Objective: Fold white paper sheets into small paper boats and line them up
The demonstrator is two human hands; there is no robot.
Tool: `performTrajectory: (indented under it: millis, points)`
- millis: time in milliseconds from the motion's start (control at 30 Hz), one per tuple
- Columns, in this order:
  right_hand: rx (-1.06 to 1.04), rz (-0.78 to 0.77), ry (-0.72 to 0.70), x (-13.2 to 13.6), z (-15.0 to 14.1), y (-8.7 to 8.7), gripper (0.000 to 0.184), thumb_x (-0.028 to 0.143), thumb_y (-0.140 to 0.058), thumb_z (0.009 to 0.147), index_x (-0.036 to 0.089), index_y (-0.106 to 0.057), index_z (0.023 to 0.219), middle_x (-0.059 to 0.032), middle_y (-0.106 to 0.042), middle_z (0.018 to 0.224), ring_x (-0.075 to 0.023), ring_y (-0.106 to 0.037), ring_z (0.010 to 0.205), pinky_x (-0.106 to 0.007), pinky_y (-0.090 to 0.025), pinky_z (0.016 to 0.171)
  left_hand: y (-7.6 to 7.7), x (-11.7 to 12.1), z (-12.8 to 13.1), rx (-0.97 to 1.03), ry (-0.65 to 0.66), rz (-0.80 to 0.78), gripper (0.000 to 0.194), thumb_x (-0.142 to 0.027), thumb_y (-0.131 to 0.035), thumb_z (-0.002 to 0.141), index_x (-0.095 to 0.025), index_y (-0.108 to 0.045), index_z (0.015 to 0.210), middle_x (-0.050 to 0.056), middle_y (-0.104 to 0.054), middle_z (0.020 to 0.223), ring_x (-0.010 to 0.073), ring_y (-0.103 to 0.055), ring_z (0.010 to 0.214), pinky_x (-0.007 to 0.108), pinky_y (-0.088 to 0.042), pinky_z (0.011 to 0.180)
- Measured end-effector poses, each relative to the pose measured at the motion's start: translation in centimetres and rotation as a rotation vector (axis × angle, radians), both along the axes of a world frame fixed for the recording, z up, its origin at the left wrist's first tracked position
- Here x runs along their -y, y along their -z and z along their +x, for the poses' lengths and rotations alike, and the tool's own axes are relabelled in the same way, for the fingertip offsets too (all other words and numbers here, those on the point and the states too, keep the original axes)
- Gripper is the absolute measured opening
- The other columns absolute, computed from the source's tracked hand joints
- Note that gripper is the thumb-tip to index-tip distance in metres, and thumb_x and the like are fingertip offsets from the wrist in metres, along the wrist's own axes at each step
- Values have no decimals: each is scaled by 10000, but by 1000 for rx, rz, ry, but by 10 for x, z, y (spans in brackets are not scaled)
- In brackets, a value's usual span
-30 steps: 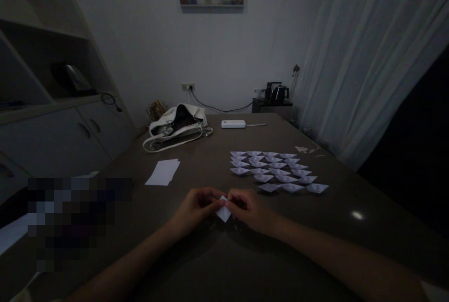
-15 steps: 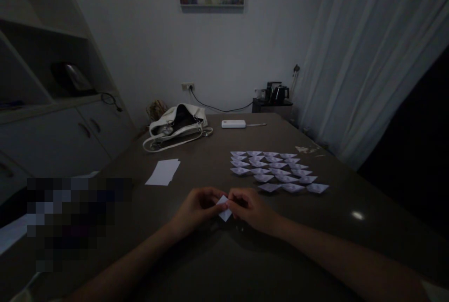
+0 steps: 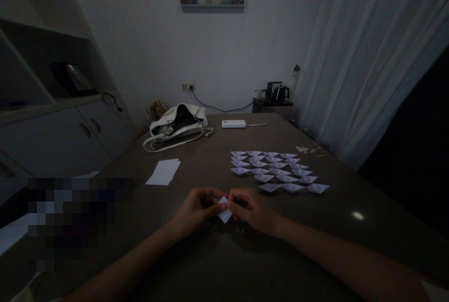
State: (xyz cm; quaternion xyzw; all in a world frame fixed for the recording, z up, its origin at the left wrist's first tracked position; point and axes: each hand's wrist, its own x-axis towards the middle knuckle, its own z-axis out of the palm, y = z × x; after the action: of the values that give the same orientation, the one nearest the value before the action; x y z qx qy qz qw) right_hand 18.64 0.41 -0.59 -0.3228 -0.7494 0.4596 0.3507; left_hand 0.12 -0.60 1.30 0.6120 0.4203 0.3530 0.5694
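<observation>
A small folded piece of white paper (image 3: 225, 217), diamond-shaped, is held between both hands above the near part of the table. My left hand (image 3: 200, 206) pinches its left side with thumb and fingers. On its right side, my right hand (image 3: 249, 209) grips it the same way, the two thumbs almost meeting at the middle. Fingers cover part of the paper's upper half. Beyond my right hand, several folded paper boats (image 3: 279, 172) stand in rows. Flat white paper sheets (image 3: 163, 172) lie stacked to the left, beyond my left hand.
A white handbag (image 3: 178, 126) lies at the far left of the dark table (image 3: 210, 166). Near the far edge is a white power bank (image 3: 234, 124) with a short cable. Paper scraps (image 3: 306, 149) lie at the right. A blurred-out patch (image 3: 77, 218) hides things at the left.
Both hands stay in nearly the same place, still pinching the paper. Its lower tip sits very slightly lower than before. Nothing else has visibly moved.
</observation>
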Motion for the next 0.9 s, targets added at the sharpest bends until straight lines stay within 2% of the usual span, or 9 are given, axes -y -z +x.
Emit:
performTrajectory:
  millis: [267, 567, 900]
  points:
    - [-15, 5, 30, 0, 1, -3, 246, 321, -511, 869, 173, -500, 674, 31, -489, 553, -92, -449, 496, -202, -323, 473, 7, -4, 0, 18, -6, -15, 314, -334, -729, 717, -107, -663, 923, 55, -711, 778, 145, -641, 674, 245, -480, 641]
    - [-51, -5, 131, -3, 1, 0, 262, 312, -517, 868, 180, -468, 648, 33, -482, 549, -96, -454, 504, -211, -334, 484, 7, -8, -3, -89, -83, 53, 309, -418, -632, 781, -123, -618, 690, -1, -612, 567, 106, -544, 522, 218, -410, 542]
    - [-29, 15, 139, -2, 0, 0, 258, 322, -517, 865, 180, -478, 653, 28, -495, 554, -97, -454, 500, -213, -333, 484, 1, -4, -1, -153, -92, 93, 292, -410, -611, 782, -135, -596, 685, 4, -615, 582, 120, -553, 546, 218, -401, 531]
